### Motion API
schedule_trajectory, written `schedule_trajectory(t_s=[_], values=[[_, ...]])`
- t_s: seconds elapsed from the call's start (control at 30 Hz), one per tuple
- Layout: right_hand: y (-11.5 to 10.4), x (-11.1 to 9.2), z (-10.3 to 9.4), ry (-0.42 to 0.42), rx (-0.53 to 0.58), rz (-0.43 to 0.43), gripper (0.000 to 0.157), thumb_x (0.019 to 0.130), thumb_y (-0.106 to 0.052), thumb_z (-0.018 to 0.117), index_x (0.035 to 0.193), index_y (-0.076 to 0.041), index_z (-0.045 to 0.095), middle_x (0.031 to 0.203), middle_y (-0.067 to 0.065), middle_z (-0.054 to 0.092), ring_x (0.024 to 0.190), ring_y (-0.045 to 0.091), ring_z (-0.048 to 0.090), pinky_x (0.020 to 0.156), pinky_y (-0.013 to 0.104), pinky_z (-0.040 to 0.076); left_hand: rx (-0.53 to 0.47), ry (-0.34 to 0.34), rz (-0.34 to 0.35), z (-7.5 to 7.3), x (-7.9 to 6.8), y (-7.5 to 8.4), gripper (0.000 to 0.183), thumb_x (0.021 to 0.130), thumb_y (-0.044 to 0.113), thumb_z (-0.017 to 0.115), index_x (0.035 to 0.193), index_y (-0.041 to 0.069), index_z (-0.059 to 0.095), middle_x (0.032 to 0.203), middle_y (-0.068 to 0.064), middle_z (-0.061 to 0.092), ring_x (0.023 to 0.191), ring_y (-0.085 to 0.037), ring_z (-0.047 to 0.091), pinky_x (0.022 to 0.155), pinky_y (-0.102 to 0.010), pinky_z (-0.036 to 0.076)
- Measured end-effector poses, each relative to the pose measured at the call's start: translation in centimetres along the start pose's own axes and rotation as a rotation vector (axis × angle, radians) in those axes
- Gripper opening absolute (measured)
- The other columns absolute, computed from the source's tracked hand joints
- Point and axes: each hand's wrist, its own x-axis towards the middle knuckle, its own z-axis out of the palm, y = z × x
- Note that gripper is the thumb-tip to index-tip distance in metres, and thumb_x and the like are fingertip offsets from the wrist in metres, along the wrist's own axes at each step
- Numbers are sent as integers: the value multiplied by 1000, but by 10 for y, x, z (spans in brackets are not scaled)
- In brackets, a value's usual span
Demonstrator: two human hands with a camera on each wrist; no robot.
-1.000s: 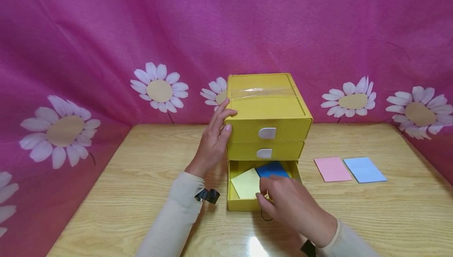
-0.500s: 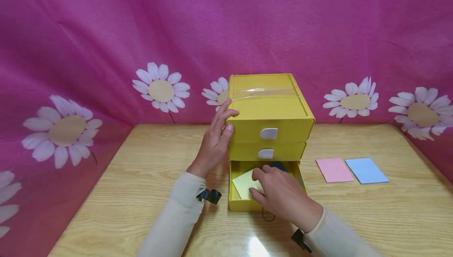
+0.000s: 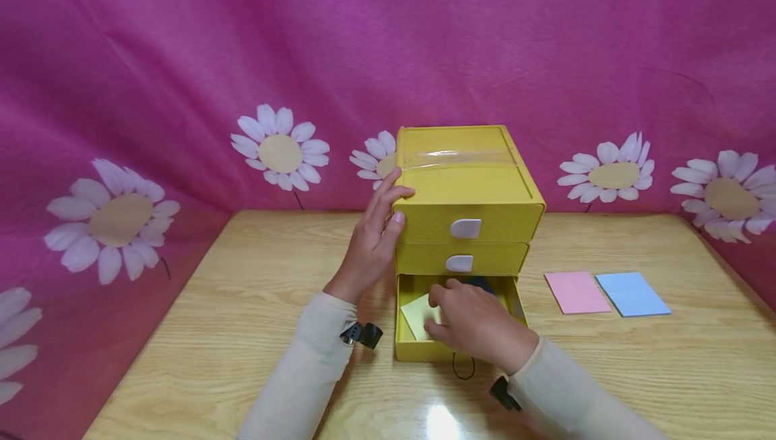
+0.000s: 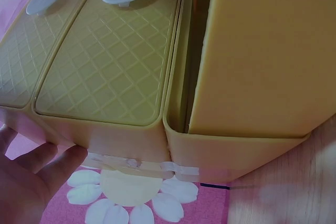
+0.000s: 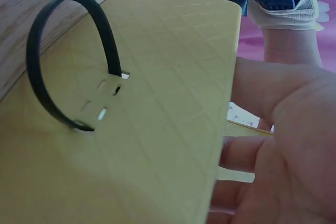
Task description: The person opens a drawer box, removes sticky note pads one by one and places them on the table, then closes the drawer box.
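A yellow drawer unit [image 3: 467,187] stands on the table, its bottom drawer [image 3: 424,352] pulled out. My left hand [image 3: 368,244] rests against the unit's left side near the top front corner, fingers extended; the left wrist view shows its fingertips [image 4: 71,163] on the side wall. Inside the drawer lie a pale yellow sticky-note pad [image 3: 416,315] and a dark blue pad [image 3: 481,285], partly hidden by my right hand [image 3: 479,319]. That hand reaches over the drawer front, thumb and bent fingers apart above the yellow pad. A black loop pull [image 5: 34,59] hangs from the drawer front.
To the right of the unit, a pink sticky-note pad [image 3: 578,293] and a light blue pad [image 3: 633,294] lie side by side on the wooden table [image 3: 261,292]. Two upper drawers with white tabs [image 3: 465,228] are closed. A pink flowered cloth [image 3: 339,42] hangs behind.
My right hand has moved from above the drawer front leftward and farther into the drawer, over the pads. The left hand stays on the unit; the whole view has shifted slightly.
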Motion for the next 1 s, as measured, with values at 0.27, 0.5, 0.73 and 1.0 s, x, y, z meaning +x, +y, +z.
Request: schedule_trajectory(t_s=[0.27, 0.5, 0.73, 1.0], values=[[2, 9, 3, -76, 17, 46, 35, 79, -35, 76, 102, -10, 66, 87, 1, 60, 75, 17, 55, 69, 38, 49, 2, 3, 22, 1, 1, -5, 37, 100, 18, 38, 135, 22, 45, 158, 8, 23, 142, -11, 24, 105, -45, 39], [5, 16, 8, -121, 16, 59, 47, 71, -40, 82, 105, -12, 66, 91, 2, 61, 83, 19, 57, 72, 40, 50, 5, 10, 20, 2, 0, -5, 35, 99, 15, 39, 134, 19, 46, 158, 5, 24, 142, -13, 26, 104, -44, 41], [6, 23, 14, -142, 10, 66, 50, 70, -40, 84, 106, -12, 64, 93, 6, 62, 89, 24, 58, 75, 42, 50, -27, 7, -1, -3, 0, 17, 34, 98, 5, 40, 131, 7, 47, 156, -11, 27, 141, -23, 29, 105, -48, 39], [9, 27, 20, -134, -23, 45, 50, 68, -41, 85, 103, -14, 62, 89, 6, 60, 86, 25, 59, 69, 43, 50, -44, -1, -8, -10, 1, 37, 33, 98, 2, 39, 130, 4, 47, 155, -15, 28, 141, -26, 30, 107, -46, 37]])
